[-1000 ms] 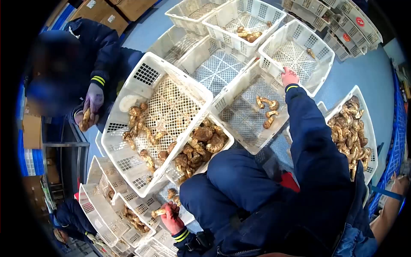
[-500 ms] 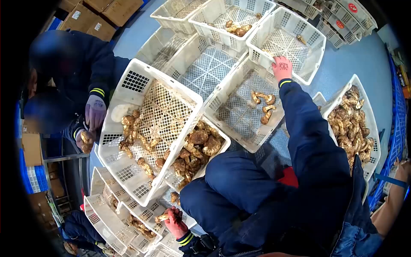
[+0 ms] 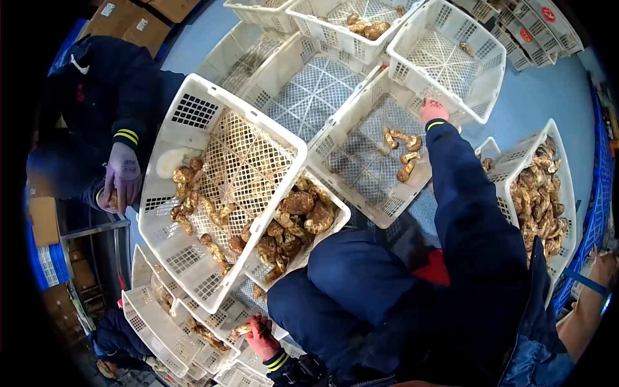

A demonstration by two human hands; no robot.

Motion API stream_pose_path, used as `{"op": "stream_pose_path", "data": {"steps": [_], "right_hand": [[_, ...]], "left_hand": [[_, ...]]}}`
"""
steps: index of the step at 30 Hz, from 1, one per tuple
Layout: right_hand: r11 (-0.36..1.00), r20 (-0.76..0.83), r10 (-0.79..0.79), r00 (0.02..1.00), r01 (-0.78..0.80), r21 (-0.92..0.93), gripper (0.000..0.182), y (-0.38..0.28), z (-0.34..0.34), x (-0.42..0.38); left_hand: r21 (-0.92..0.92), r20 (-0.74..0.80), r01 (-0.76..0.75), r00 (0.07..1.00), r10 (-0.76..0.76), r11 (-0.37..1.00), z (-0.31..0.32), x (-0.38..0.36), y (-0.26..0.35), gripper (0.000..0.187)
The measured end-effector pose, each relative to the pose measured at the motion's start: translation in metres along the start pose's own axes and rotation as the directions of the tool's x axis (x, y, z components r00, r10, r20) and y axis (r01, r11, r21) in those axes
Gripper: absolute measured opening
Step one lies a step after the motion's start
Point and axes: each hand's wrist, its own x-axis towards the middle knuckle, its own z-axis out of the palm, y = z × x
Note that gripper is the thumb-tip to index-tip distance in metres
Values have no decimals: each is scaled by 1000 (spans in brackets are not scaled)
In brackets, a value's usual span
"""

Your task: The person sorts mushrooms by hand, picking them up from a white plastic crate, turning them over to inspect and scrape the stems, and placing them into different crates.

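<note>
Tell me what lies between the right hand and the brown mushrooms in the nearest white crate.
Head view: only bare white lattice crate floor separates right hand from brown mushrooms.

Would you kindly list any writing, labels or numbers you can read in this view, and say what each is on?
Nothing can be read.
Red round labels on the stacked crates: too small to read.
White stickers on the cardboard boxes: blurred.
Dark marks on the co-worker's gloved hand: illegible.
The left hand and right hand show no text.
</note>
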Motion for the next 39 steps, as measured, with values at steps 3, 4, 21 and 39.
{"op": "stream_pose_path", "data": {"steps": [3, 4, 21, 39], "right_hand": [[994, -34, -42, 999, 46, 102, 27, 12, -26, 3], [986, -166, -53, 985, 78, 147, 24, 15, -27, -1], [-275, 159, 201, 967, -100, 956, 82, 18, -96, -5], [726, -639, 251, 727, 295, 621, 46, 20, -222, 23]], "left_hand": [[32, -24, 1, 1000, 0, 999, 9, -3, -1, 18], [34, -28, 7, 1000, -6, 999, 8, -3, -3, 18], [-38, -21, -33, 999, 32, 999, 10, 1, 3, 14], [-175, 136, -80, 985, 105, 981, -10, -9, 1, 13]]}}
